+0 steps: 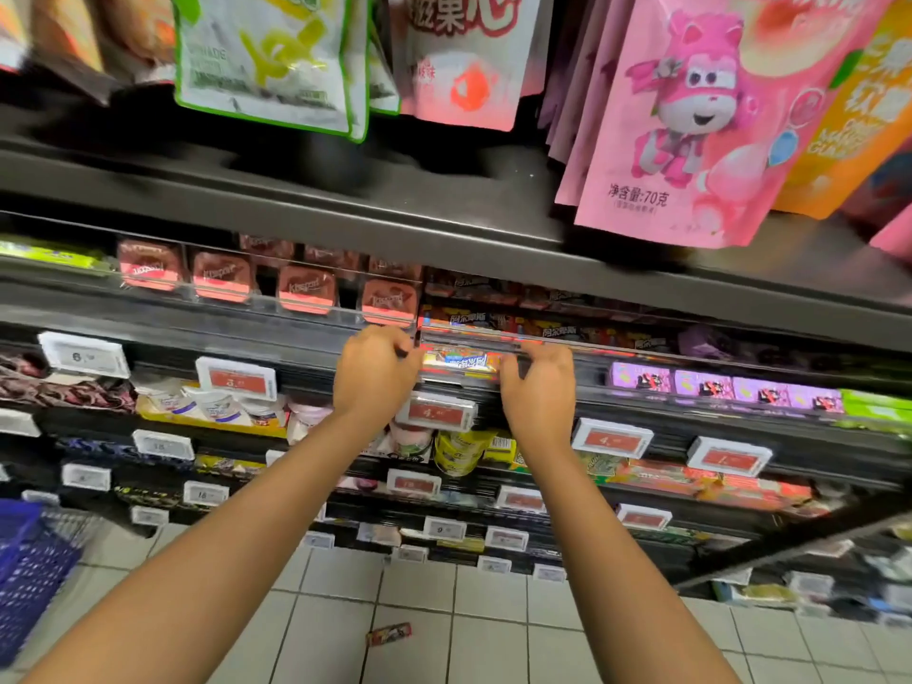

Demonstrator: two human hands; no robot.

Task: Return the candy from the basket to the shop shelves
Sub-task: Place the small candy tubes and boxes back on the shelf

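A yellow and red candy pack [461, 361] with blue lettering lies at the front edge of a dark shop shelf [296, 345], behind a clear rail. My left hand [372, 370] pinches its left end and my right hand [538, 385] pinches its right end, fingers curled over the rail. Similar packs [493, 320] sit in rows just behind it. The blue plastic basket [29, 565] stands on the floor at the far left; its contents are out of sight.
Red-brown candy boxes [306, 288] line the shelf to the left, purple boxes [701, 382] to the right. Hanging pouches, a pink one [701, 120] among them, fill the top. Price tags [437, 412] jut from the shelf edges. A small wrapped candy [389, 634] lies on the white tiled floor.
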